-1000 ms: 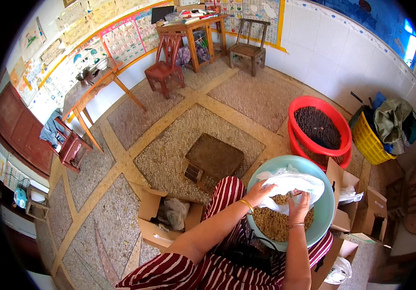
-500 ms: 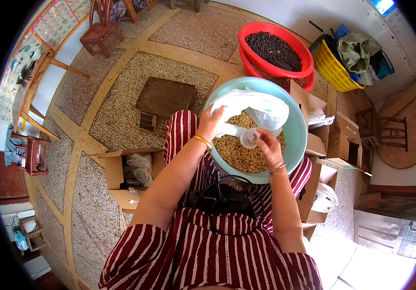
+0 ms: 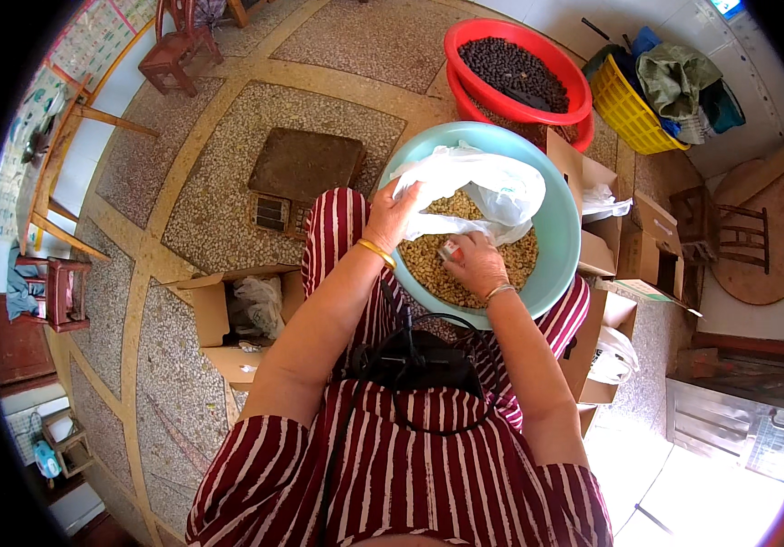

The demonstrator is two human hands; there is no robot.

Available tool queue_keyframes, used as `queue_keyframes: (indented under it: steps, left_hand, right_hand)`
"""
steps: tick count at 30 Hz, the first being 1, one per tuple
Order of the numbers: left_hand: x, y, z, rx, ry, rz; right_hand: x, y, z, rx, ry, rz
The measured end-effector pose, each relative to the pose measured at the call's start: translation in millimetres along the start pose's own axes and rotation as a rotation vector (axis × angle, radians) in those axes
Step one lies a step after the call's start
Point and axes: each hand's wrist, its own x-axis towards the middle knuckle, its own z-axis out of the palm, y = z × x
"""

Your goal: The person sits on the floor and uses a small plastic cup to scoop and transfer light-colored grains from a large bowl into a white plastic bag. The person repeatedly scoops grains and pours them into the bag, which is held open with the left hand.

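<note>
Basin of grain, right of centre in the frame. The left hand (image 3: 394,219) grips the edge of a white plastic bag (image 3: 512,182), open within the pale blue basin (image 3: 563,242). The right hand (image 3: 481,264), lower in the basin, has its fingers curled round a small container (image 3: 450,251) at the grain (image 3: 446,281). Work appears unfinished: the bag is untied and much grain lies loose; the bag's fill cannot be told.
</note>
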Motion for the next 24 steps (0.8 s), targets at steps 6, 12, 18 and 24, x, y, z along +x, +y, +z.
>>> queue_keyframes:
  steps: [6,12,18,24]
  left_hand:
    - [-1.3,-1.3,-1.2,-0.023,0.009,-0.010]
    - [-1.9,4.2,-2.5,-0.056,0.015,-0.058]
    - [-0.5,1.1,-1.4,-0.016,-0.001,-0.031]
    - [0.2,2.1,2.4,-0.026,0.010,-0.021]
  right_hand:
    - [-6.4,13.0,-18.0,0.461,-0.047,-0.160]
    - [-10.5,28.1,-32.2,0.845,-0.213,0.028]
    - [-0.3,32.1,-41.2,0.830,0.191,0.002]
    - [29.7,-14.4,-82.5,0.367,0.363,0.099]
